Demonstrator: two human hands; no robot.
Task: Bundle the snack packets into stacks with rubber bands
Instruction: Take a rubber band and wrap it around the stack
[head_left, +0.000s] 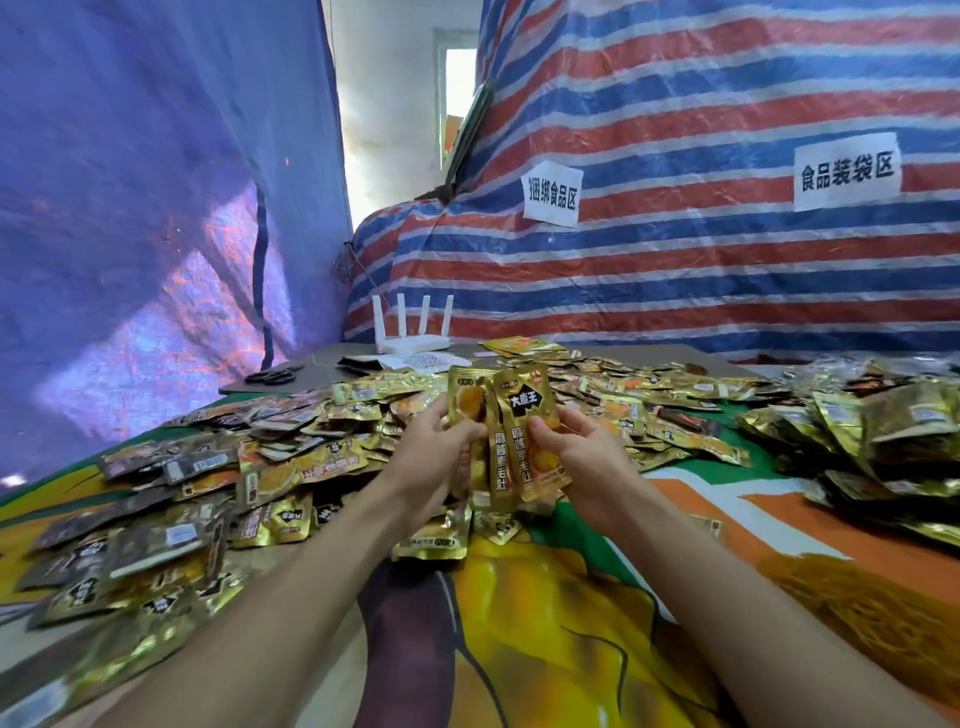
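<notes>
Clamped from both sides, our left grip (436, 452) and right grip (582, 457) pinch the held snack packets (519, 436) upright between them above the tabletop (545, 597), long axis vertical, fanned apart, with the loose pile (291, 457) nearer our left.

Held packets (511, 441) stand upright at centre front, pinched between left hand (431, 447) on their left edge and right hand (576, 447) on their right, above the table cloth (571, 623). Left heap (182, 493) of loose packets lies left of the hands, middle heap (649, 400) behind them, right heap (883, 441) far right. Scissors (272, 375) lie behind the left heap, router (413, 340) to their right. Left tarp (130, 208) hangs left of the table, rear tarp (675, 286) behind it. Near sign (551, 195) and far sign (847, 171) are side by side on the rear tarp.
</notes>
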